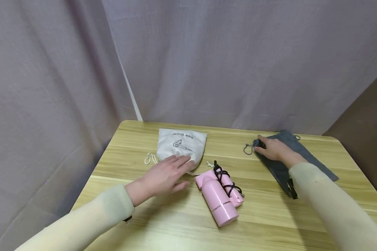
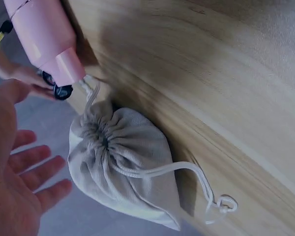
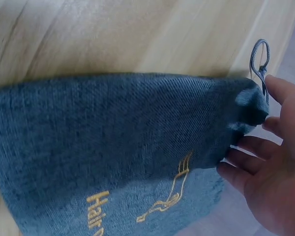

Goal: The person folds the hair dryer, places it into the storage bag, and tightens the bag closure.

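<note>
My left hand [image 1: 168, 174] is spread with fingers extended over the near, gathered end of a white drawstring bag [image 1: 182, 139] marked "Hair Dryer"; in the left wrist view its drawn mouth [image 2: 103, 140] faces the camera beside the fingers. My right hand [image 1: 274, 150] is at a dark blue-grey drawstring bag [image 1: 301, 153], its thumb and fingers about the bunched corner beside a cord loop [image 3: 259, 61]. Yellow lettering and a drawing show on this bag's face in the right wrist view. A pink hair dryer [image 1: 216, 198] lies between the hands, black cord [image 1: 230, 186] wound round its handle.
Everything lies on a wooden table [image 1: 163, 223]. Grey curtains [image 1: 182, 69] hang behind it and along the left, with a brown panel [image 1: 367, 115] at the right. White drawstring ends [image 1: 150, 158] trail left of the white bag.
</note>
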Tool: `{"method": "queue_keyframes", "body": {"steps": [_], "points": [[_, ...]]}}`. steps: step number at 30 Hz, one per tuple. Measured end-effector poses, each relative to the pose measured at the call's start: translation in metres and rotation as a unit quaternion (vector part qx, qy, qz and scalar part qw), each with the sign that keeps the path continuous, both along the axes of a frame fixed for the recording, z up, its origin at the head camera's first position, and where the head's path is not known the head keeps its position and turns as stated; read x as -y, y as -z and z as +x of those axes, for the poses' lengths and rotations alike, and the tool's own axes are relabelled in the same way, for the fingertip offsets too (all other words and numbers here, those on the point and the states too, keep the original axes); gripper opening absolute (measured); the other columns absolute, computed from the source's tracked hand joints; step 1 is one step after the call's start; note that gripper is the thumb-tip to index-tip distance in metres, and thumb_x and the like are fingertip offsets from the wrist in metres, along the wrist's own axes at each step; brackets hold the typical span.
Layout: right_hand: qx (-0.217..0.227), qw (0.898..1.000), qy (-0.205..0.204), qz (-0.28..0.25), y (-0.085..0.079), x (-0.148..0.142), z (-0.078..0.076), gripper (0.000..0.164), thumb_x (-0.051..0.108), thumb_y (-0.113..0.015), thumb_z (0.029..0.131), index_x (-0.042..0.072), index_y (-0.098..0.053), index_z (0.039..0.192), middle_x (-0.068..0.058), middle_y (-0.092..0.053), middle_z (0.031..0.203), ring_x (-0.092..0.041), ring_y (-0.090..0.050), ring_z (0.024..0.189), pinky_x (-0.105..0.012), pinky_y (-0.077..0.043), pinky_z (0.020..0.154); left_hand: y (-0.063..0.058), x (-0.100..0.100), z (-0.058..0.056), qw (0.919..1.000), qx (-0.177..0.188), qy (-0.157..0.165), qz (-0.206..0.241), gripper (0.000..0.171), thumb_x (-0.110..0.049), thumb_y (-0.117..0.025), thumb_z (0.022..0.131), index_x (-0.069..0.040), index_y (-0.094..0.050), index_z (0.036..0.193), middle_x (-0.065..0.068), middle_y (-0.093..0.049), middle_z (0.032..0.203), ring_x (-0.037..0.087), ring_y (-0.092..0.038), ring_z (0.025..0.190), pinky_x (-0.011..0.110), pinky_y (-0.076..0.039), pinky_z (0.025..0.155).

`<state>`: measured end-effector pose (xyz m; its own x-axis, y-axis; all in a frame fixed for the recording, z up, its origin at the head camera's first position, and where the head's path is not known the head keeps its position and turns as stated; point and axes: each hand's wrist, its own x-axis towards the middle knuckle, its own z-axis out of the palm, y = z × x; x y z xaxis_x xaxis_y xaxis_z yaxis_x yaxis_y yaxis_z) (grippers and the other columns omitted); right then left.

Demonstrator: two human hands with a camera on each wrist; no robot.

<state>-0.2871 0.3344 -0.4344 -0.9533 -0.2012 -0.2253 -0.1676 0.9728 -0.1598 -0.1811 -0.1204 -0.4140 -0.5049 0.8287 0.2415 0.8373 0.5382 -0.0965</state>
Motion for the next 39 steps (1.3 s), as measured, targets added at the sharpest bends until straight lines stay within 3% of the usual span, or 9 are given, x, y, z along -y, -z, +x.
{"method": "queue_keyframes", "body": {"steps": [4,10,20,26,33,39], "points": [[-0.010,1.000,-0.007,-0.004,0.004,0.002,0.002,0.074,0.038,-0.055,0.111,-0.013,-0.032,0.160,-0.043,-0.037,0.157,-0.065,-0.042,0.138,-0.075,-0.039,0.112,-0.001,0.007,0.002,0.9996,0.001,-0.022,0.018,0.065,-0.041,-0.071,0.101,-0.002,-0.055,0.151,0.019,-0.059,0.152,0.037,-0.061,0.136,0.050,-0.050,0.116],[-0.026,0.999,-0.022,-0.023,0.008,0.004,0.010,0.069,0.038,-0.056,0.111,-0.011,-0.040,0.157,-0.042,-0.045,0.153,-0.064,-0.045,0.137,-0.076,-0.040,0.111,-0.001,0.013,0.010,0.9984,-0.011,-0.023,0.050,0.063,-0.037,-0.074,0.099,0.001,-0.059,0.147,0.021,-0.062,0.147,0.038,-0.062,0.135,0.050,-0.053,0.113],[-0.034,0.995,-0.048,-0.085,0.018,0.010,0.034,0.065,0.043,-0.055,0.111,-0.005,-0.049,0.155,-0.037,-0.050,0.152,-0.059,-0.050,0.136,-0.074,-0.045,0.107,0.008,0.027,0.021,0.9924,0.024,-0.078,0.091,0.066,-0.036,-0.078,0.097,0.002,-0.059,0.147,0.026,-0.061,0.147,0.042,-0.062,0.133,0.055,-0.052,0.112],[-0.038,0.990,-0.066,-0.119,0.019,0.014,0.054,0.057,0.042,-0.056,0.111,-0.001,-0.059,0.150,-0.031,-0.052,0.154,-0.054,-0.052,0.138,-0.072,-0.046,0.108,0.016,0.034,0.025,0.9896,0.019,-0.094,0.107,0.066,-0.036,-0.079,0.096,0.003,-0.060,0.146,0.025,-0.062,0.146,0.042,-0.063,0.132,0.055,-0.051,0.113],[-0.062,0.982,-0.108,-0.140,0.020,0.015,0.078,0.044,0.033,-0.060,0.111,0.002,-0.069,0.140,-0.025,-0.056,0.153,-0.049,-0.059,0.134,-0.066,-0.053,0.103,0.023,0.037,0.030,0.9914,0.017,-0.074,0.106,0.067,-0.037,-0.078,0.096,0.001,-0.059,0.148,0.023,-0.061,0.149,0.039,-0.060,0.137,0.055,-0.048,0.117],[-0.068,0.980,-0.126,-0.141,0.019,0.013,0.092,0.036,0.030,-0.063,0.109,0.005,-0.076,0.130,-0.019,-0.065,0.145,-0.039,-0.071,0.120,-0.047,-0.060,0.083,0.028,0.038,0.032,0.9954,0.001,-0.046,0.084,0.065,-0.038,-0.076,0.098,-0.001,-0.059,0.148,0.020,-0.060,0.151,0.037,-0.059,0.139,0.053,-0.048,0.117]]}}
